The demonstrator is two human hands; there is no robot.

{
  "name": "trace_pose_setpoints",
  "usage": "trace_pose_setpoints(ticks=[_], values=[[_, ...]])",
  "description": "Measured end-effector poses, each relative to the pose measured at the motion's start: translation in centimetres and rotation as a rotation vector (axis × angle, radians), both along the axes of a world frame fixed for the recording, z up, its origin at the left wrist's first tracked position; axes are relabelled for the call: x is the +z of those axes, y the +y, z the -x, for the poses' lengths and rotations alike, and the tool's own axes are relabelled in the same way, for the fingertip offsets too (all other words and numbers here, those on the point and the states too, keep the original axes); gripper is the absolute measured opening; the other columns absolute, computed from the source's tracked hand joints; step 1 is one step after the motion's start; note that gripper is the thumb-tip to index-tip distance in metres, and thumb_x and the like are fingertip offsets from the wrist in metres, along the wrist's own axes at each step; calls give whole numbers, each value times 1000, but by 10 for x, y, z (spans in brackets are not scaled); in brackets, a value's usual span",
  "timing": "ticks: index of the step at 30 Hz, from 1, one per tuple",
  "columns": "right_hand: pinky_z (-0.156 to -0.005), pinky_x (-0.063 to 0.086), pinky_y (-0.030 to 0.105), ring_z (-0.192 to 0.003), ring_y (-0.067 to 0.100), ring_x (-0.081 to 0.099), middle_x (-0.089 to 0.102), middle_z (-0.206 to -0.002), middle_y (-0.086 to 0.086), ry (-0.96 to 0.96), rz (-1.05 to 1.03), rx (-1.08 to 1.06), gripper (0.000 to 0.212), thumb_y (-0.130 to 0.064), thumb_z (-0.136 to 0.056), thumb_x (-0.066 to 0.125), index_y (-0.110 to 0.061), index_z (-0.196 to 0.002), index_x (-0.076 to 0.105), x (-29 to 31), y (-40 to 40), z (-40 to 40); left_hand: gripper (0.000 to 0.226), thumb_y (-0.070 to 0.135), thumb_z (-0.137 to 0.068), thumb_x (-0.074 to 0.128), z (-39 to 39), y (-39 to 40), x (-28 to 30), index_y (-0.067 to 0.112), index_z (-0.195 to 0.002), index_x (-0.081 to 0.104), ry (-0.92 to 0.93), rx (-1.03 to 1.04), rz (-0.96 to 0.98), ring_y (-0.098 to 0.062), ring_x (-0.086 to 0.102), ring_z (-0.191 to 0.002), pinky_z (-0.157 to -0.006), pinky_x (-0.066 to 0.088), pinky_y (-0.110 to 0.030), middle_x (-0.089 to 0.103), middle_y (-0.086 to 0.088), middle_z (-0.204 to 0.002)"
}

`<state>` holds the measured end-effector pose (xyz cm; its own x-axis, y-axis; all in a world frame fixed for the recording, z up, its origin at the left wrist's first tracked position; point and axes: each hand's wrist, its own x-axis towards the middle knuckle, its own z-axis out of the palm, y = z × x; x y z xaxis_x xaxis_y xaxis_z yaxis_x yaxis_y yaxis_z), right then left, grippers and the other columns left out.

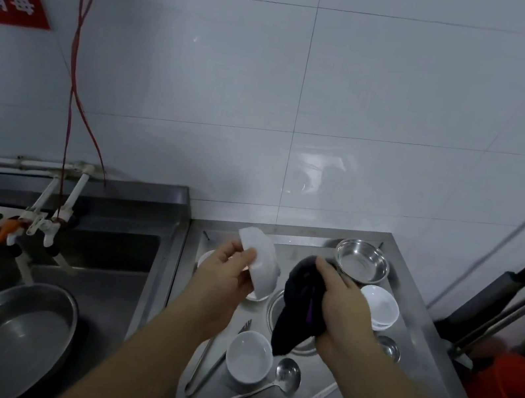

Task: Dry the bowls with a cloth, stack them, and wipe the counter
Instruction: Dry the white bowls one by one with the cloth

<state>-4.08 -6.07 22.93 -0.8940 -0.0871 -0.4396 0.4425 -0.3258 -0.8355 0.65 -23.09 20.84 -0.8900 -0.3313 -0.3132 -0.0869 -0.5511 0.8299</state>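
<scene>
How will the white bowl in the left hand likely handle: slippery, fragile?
The white bowl looks glazed and glossy, so probably slick if wet. It seems ceramic, so likely rigid and breakable if dropped on the steel counter. The left hand holds it tilted by the rim, a fairly light hold.

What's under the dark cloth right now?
Beneath the dark cloth, held in the right hand, a round steel rim shows on the steel counter; the rest is covered.
</scene>
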Motion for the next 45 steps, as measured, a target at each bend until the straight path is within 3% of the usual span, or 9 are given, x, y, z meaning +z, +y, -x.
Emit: trace_pose_setpoints(ticks=[7, 9, 11, 17, 21, 28, 35, 38, 45], values=[[-92, 52, 13, -112, -5, 65, 71, -113, -25, 919, -579, 403, 32, -28, -92, 77, -43, -119, 69, 21, -1, -6, 25, 7, -105, 58, -13, 19, 5, 13, -127, 67, 37, -298, 206, -28, 77, -106, -85, 64, -38, 78, -14, -117], [-118, 36, 23, -142, 0, 46, 61, -142, -22, 1129, -699, 592, 44, -37, -93, 72, -33, -136, 65, 15, 2, -5, 35, 4, -104, 57, -17, 21, 9, 15, -136, 61, 60, -369, 221, -29, 75, -112, -87, 63, -37, 77, -13, -122], [-120, 37, 30, -143, 3, 47, 60, -145, -16, 1159, -678, 644, 47, -45, -94, 63, -27, -136, 66, 14, 6, 1, 37, 4, -105, 56, -23, 21, 10, 15, -140, 59, 73, -402, 246, -30, 73, -117, -90, 63, -38, 76, -12, -126], [-89, 55, 33, -99, 11, 70, 75, -101, -7, 852, -378, 451, 31, -45, -94, 55, -31, -114, 74, 22, -2, 21, 29, 21, -100, 62, -28, 18, 16, 6, -124, 65, 145, -390, 269, -44, 67, -120, -103, 56, -60, 69, -24, -127], [-86, 52, 35, -88, 11, 67, 73, -91, -5, 658, -141, 304, 21, -45, -94, 58, -33, -92, 76, 28, -13, 26, 22, 19, -99, 61, -26, 16, 22, 15, -117, 72, 220, -356, 197, -35, 70, -112, -97, 59, -54, 71, -19, -121], [-108, 51, 59, -118, 36, 71, 75, -125, 13, 91, 203, 242, 54, -55, -91, 66, -18, -132, 70, 22, -16, 22, 21, 18, -99, 61, -27, 17, 31, 21, -116, 73, 294, -287, 103, -31, 71, -113, -90, 61, -41, 73, -12, -124], [-91, 59, 47, -103, 33, 74, 76, -115, 16, -52, 316, 355, 50, -53, -99, 54, -13, -109, 82, 8, -5, 25, 35, 20, -90, 71, -26, 14, 36, 19, -125, 73, 308, -377, 69, -34, 69, -122, -97, 59, -40, 71, -16, -132], [-101, 55, 50, -117, 35, 70, 73, -127, 17, -61, 303, 338, 52, -50, -96, 58, -11, -126, 76, 9, -6, 30, 54, 16, -82, 74, -22, 5, 44, 12, -136, 67, 237, -398, -20, -39, 70, -119, -90, 61, -46, 69, -21, -134], [-110, 50, 55, -123, 37, 68, 72, -131, 18, -42, 334, 296, 56, -51, -85, 67, -12, -125, 77, 15, -16, 30, 26, 25, -97, 62, -17, 7, 44, 24, -115, 81, 226, -285, -33, -32, 74, -116, -85, 64, -44, 76, -13, -127]])
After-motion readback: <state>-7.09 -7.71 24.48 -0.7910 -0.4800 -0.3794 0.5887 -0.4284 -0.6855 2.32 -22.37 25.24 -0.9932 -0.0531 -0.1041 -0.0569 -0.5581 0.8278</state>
